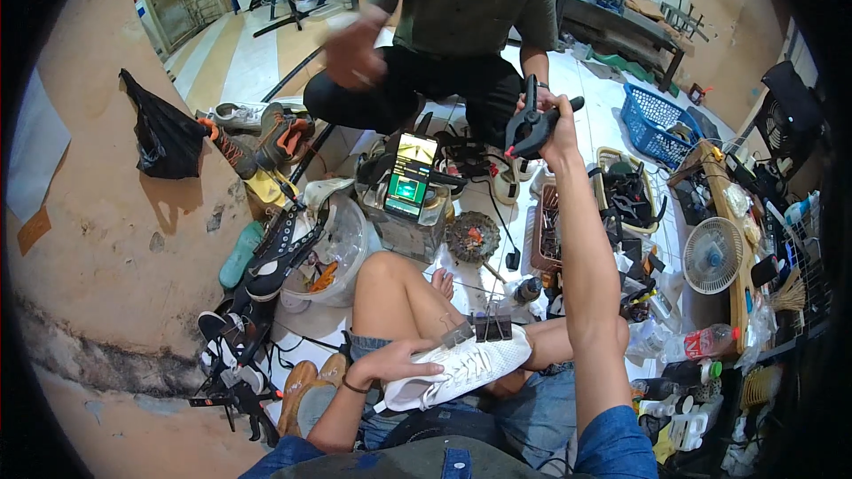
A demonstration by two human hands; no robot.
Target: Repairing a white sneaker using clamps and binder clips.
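Note:
My right hand [555, 137] is raised at the end of my outstretched arm, holding a large black spring clamp [530, 124] with red tips. A co-worker's hand is just behind it, partly hidden. My left hand [399, 364] grips a white knit lace-up shoe [457, 368] lying across my lap, with its thumb on the shoe. Black binder clips [493, 326] with raised metal arms sit on the upper edge of the shoe.
A co-worker [461, 18] squats opposite, one hand blurred. Around me are a lit phone [410, 174], shoes [275, 142], a plastic tub [351, 248], a blue basket [658, 115], a small fan [713, 255], bottles [701, 344] and a wall [98, 257] at left.

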